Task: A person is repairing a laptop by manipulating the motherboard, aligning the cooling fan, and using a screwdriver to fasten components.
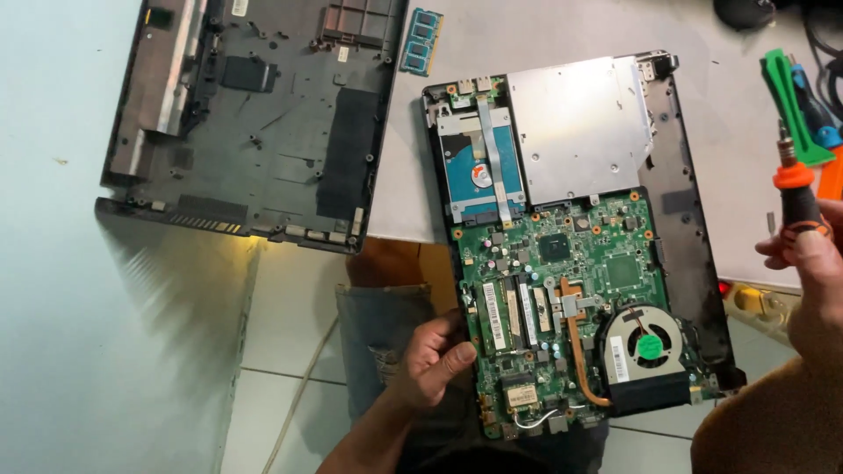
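My left hand [436, 362] grips the near left edge of the laptop [575, 246], fingers curled under and thumb pressed on top against the green board [562, 290], just beside the 2 memory sticks [505, 318] in their slots. My right hand [803, 263] is closed around a screwdriver [795, 189] with an orange and black handle, shaft pointing up and away from me, held well off to the right of the laptop and touching nothing.

The laptop lies open with its bottom off, half on the table [527, 26] and half over my knee. Right of my left thumb run the copper heat pipe [575, 347] and the fan [645, 342]. Beyond my fingers sit the hard drive [479, 171] in its bracket and the silver optical drive [580, 127].

Further out, to the left, the removed bottom cover [255, 114] lies inside up, and 1 loose memory stick [422, 41] lies between it and the laptop. Above my right hand are a green pry tool [790, 105] and a blue-handled driver [817, 114].

I judge the strip-down is midway: cover off, board in place. The next move calls for steadying the laptop with my left hand and bringing the driver tip squarely onto a board screw.
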